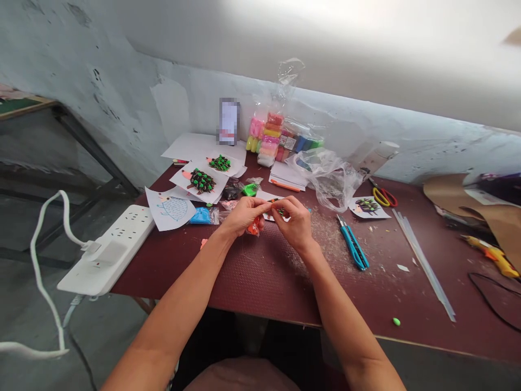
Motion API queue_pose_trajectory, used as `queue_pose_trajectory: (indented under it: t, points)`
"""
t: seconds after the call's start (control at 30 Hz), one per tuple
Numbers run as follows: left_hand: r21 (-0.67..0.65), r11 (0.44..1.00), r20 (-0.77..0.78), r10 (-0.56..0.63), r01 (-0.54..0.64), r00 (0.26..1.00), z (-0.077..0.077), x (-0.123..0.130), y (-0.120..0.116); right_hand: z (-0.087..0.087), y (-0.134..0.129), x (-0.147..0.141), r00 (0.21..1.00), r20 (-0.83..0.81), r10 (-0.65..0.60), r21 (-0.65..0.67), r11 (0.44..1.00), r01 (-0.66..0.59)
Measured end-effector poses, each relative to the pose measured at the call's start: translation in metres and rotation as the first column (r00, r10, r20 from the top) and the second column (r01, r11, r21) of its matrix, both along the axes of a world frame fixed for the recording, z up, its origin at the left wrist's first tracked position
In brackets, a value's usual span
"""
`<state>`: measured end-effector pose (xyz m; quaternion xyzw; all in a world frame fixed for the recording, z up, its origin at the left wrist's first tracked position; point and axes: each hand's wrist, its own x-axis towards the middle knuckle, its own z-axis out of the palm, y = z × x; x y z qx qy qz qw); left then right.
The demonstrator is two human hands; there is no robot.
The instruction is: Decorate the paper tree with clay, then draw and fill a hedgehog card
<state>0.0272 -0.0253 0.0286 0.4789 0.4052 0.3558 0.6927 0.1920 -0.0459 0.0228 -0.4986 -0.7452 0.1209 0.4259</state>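
Observation:
My left hand (245, 215) and my right hand (293, 221) meet above the middle of the dark red table (260, 271). Their fingertips are pinched together around something too small to make out. Under the left fingers hangs or lies an orange-red packet (254, 226), partly hidden by that hand. Just behind my hands lies a white card (265, 196) with small green and dark pieces on it, mostly covered by the fingers. A green clay packet (251, 189) and a blue clay packet (201, 216) lie to the left of them.
Left are hedgehog cards (200, 181), a hedgehog drawing (171, 210) and a power strip (122, 233). Clay packs (271, 136), a phone (228, 122) and a plastic bag (329, 176) stand behind. Right lie a cutter (353, 244), scissors (383, 196), glue sticks (423, 263) and a glue gun (494, 257).

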Motion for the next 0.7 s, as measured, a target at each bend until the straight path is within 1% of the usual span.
queue_pose_trajectory:
  t: [0.07, 0.13, 0.2, 0.27, 0.33, 0.4, 0.47, 0.5, 0.57, 0.63, 0.7]
  points:
    - [0.022, 1.000, -0.013, 0.021, -0.021, 1.000, 0.000, 0.003, -0.001, 0.000, -0.002, -0.003, 0.997, 0.047, -0.056, 0.035, 0.998, 0.055]
    - [0.086, 0.995, -0.059, 0.052, -0.047, 0.997, 0.000, 0.006, -0.002, 0.000, -0.003, -0.005, 0.994, 0.042, -0.097, 0.054, 0.994, 0.095]
    - [0.148, 0.987, -0.103, 0.079, -0.063, 0.991, 0.002, 0.007, -0.003, 0.000, -0.002, -0.004, 0.991, -0.003, -0.135, 0.072, 0.988, 0.135]
    - [0.178, 0.980, -0.119, 0.116, -0.094, 0.986, 0.005, 0.005, -0.002, 0.002, 0.002, 0.001, 0.979, -0.081, -0.188, 0.077, 0.978, 0.194]
    - [0.177, 0.971, -0.091, 0.176, -0.158, 0.980, 0.006, 0.001, 0.000, 0.003, 0.008, 0.011, 0.946, -0.200, -0.256, 0.037, 0.963, 0.268]
    - [0.144, 0.965, 0.012, 0.221, -0.220, 0.975, 0.005, -0.005, 0.004, 0.002, 0.015, 0.023, 0.889, -0.330, -0.317, -0.042, 0.946, 0.321]
    - [0.104, 0.962, 0.116, 0.240, -0.252, 0.964, 0.004, -0.009, 0.008, -0.001, 0.021, 0.033, 0.858, -0.411, -0.309, -0.128, 0.951, 0.281]
    - [0.084, 0.963, 0.153, 0.243, -0.258, 0.958, 0.002, -0.011, 0.009, -0.003, 0.024, 0.037, 0.858, -0.415, -0.303, -0.159, 0.953, 0.259]
    - [0.055, 0.963, 0.193, 0.248, -0.262, 0.949, 0.001, -0.013, 0.011, -0.007, 0.026, 0.043, 0.887, -0.351, -0.301, -0.212, 0.948, 0.237]
    - [0.038, 0.964, 0.199, 0.251, -0.263, 0.948, 0.000, -0.013, 0.012, -0.011, 0.028, 0.045, 0.909, -0.272, -0.317, -0.252, 0.935, 0.250]
    - [0.028, 0.966, 0.188, 0.247, -0.257, 0.951, 0.000, -0.013, 0.012, -0.014, 0.029, 0.046, 0.906, -0.251, -0.340, -0.285, 0.921, 0.266]
